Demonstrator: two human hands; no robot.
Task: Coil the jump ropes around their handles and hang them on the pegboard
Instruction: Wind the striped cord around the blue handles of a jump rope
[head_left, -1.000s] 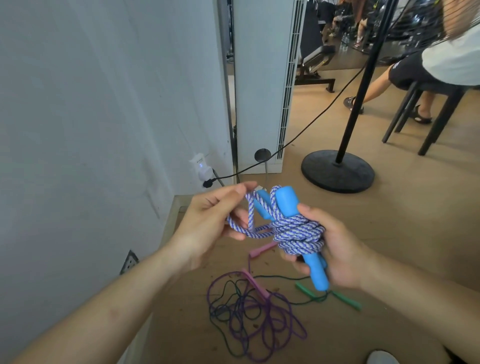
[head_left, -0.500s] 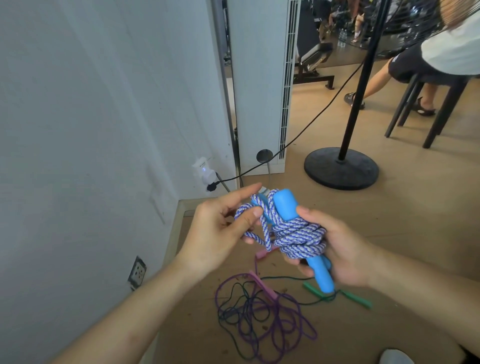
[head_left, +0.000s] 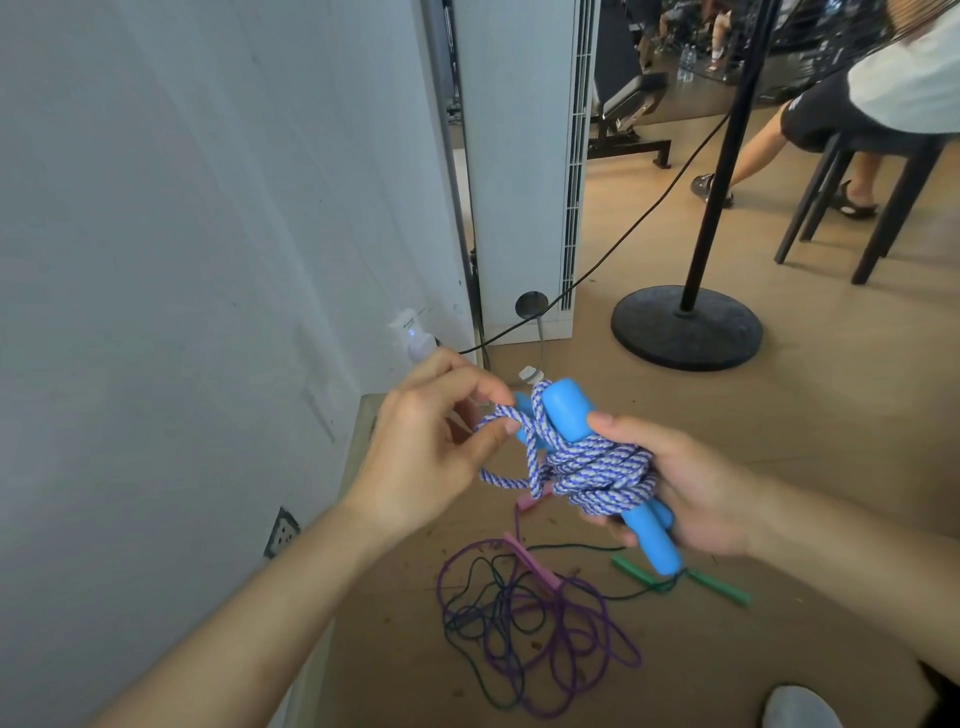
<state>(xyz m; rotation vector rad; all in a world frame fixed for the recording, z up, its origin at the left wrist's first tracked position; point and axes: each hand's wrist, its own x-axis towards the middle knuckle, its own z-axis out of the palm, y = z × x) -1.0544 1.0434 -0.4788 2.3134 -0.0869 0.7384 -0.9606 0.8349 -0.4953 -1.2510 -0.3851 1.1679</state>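
A blue-and-white braided jump rope (head_left: 597, 467) is wound in a thick bundle around its two blue handles (head_left: 571, 413). My right hand (head_left: 691, 493) grips the bundle and the handles from the right. My left hand (head_left: 431, 452) pinches a loose loop of the same rope between thumb and fingers, just left of the handle tops. On the floor below lie a purple rope (head_left: 550, 660) with pink handles (head_left: 530, 564) and a dark rope with green handles (head_left: 719, 587), tangled together. No pegboard is in view.
A white wall (head_left: 182, 260) runs along the left with a plug and black cable (head_left: 623, 239). A white cabinet (head_left: 519, 156) stands behind. A black pole on a round base (head_left: 685, 327) stands at right, near a person seated on a dark stool (head_left: 857, 171).
My left hand has drawn the loose rope loop in closer to the handle tops and curled tighter on it. The bundle stays in my right hand.
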